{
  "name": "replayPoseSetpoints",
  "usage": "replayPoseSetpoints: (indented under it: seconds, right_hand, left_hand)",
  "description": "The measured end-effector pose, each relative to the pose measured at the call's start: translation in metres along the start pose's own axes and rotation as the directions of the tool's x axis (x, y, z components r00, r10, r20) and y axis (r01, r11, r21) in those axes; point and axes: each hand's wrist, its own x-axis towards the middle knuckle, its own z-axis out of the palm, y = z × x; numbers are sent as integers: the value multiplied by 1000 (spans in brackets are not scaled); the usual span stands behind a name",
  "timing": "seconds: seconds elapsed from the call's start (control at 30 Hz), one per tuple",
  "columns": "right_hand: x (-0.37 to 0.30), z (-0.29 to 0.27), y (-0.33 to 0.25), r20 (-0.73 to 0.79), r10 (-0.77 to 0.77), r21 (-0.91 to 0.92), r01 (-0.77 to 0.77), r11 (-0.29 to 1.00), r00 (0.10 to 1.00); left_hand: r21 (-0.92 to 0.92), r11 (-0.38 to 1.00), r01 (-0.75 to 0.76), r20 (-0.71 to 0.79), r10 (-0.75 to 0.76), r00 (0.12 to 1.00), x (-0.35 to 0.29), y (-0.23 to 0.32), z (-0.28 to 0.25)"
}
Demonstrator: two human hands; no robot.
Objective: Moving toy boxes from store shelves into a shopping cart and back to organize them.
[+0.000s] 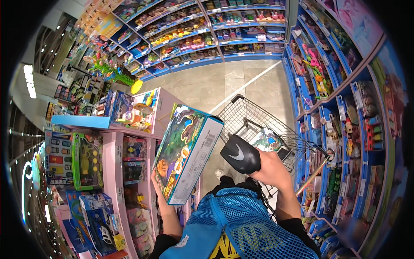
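I view remotely the left hand clasping a tilted toy box by its left edge, fingers mostly hidden, beside pink shelving; the right hand, fingers wrapped round a black handheld scanner, near the box's barcode side; beyond, a wire shopping cart

A toy shop aisle: tall blue shelves packed with colourful toys and edged with price tags, a pink display unit holding boxed toys, and a wire shopping cart on grey floor tiles.
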Motion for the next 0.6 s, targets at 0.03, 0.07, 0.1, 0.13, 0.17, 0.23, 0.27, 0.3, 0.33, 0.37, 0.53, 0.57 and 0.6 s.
replayPoseSetpoints:
  seconds: [0.03,0.07,0.1,0.13,0.17,0.23,0.27,0.3,0.33,0.37,0.53,0.57,0.6]
  right_hand:
    - [-6,-3,1,-8,11,1,-11,1000,1000]
    - [-12,-8,0,-1,-6,-27,6,1000,1000]
    - [-15,-10,0,8,-27,-52,27,998,1000]
    - [-19,-8,5,-2,-66,-36,66,997,998]
    - [-21,-9,6,-6,-62,-33,62,998,998]
    - [-25,-12,8,-16,-37,-31,37,999,999]
    - [-26,-13,11,-18,-32,-29,31,999,999]
    - [-28,-14,14,-6,7,-20,-7,1000,1000]
    - [-28,-14,18,8,44,-12,-44,999,999]
    - [-28,-14,20,7,48,-9,-48,999,999]
    - [-28,-14,28,-44,80,5,-80,997,996]
    - [-29,-14,29,-43,81,8,-81,997,996]
    - [-30,-14,30,-42,94,16,-93,996,995]
  left_hand:
    - [7,1000,12,2,-12,1000,3,-3,3]
    - [42,999,7,10,-7,1000,6,-6,5]
    - [76,997,-3,17,2,1000,8,-7,6]
    - [108,994,-9,6,8,1000,15,-7,-2]
    - [113,994,-6,5,5,1000,22,-8,-9]
    - [192,981,-28,48,20,999,31,-10,-13]
    - [205,978,-46,80,30,996,32,-13,-16]
    - [209,977,-41,79,25,997,33,-15,-14]
    - [194,980,-34,51,24,998,32,-17,-10]
    - [179,984,-28,24,24,999,31,-18,-8]
    - [260,965,-34,-30,44,999,22,-24,1]
    - [247,969,-9,-58,24,998,18,-26,7]
    - [260,965,6,-49,7,999,19,-25,1]
